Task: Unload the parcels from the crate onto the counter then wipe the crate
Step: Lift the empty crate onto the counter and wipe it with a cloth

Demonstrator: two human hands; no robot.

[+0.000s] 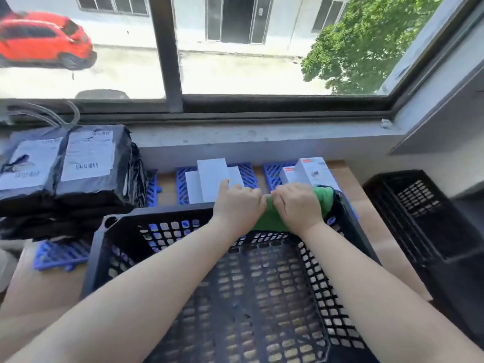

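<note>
A black perforated crate (162,213) stands in front of me on the wooden counter (366,213), with no parcel inside it. A green cloth (269,218) is draped over the crate's far rim. My left hand (237,206) and my right hand (297,204) sit side by side on that rim, both with fingers curled onto the cloth. Black bagged parcels (65,166) with white labels are stacked on the counter at the left. White boxes (212,179) and red-trimmed white boxes (309,171) lie beyond the crate on blue plastic mats (272,174).
A second black crate (424,218) sits lower at the right, beside the counter. A grey window sill (262,137) and window run along the back. Another blue mat (60,255) lies at the left under the parcel stack.
</note>
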